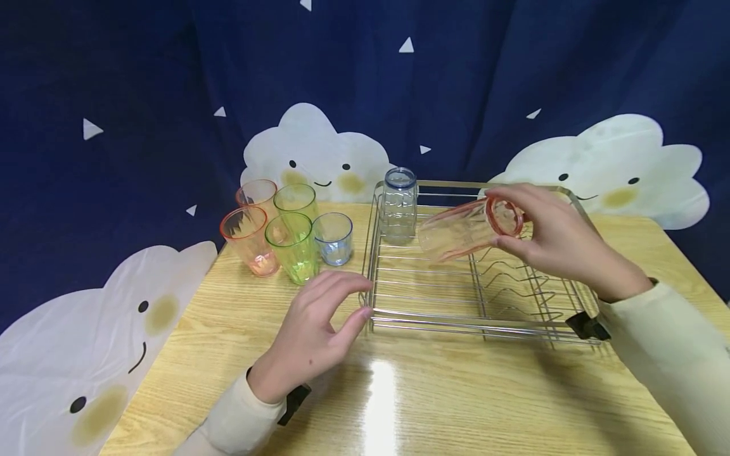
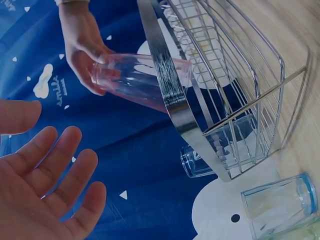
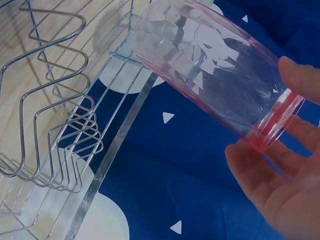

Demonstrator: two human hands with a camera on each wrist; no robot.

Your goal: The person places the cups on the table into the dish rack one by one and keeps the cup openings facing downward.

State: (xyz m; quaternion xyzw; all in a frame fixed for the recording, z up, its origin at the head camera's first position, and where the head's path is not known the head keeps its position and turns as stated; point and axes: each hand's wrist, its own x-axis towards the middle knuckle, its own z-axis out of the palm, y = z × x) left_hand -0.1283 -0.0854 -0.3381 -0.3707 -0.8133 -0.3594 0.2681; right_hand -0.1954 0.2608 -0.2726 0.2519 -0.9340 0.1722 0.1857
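My right hand (image 1: 550, 231) grips a clear red-tinted tumbler (image 1: 464, 229) by its base, with thumb and fingers around the thick red bottom (image 3: 272, 122). The tumbler is tilted nearly sideways over the wire dish rack (image 1: 428, 326), its mouth pointing left. Inside the rack's back left corner a blue-tinted tumbler (image 1: 400, 206) stands upside down. My left hand (image 1: 319, 316) is by the rack's front left corner, thumb and fingers apart around nothing. In the left wrist view the fingers (image 2: 65, 160) are loosely bent and hold nothing.
Left of the rack, upright on the wooden table (image 1: 228, 361), stand red tumblers (image 1: 244, 234), green tumblers (image 1: 293, 247) and a short blue glass (image 1: 334, 239). Wavy wire plate dividers (image 1: 521, 285) fill the rack's right part. A dark blue curtain (image 1: 353, 69) with clouds hangs behind.
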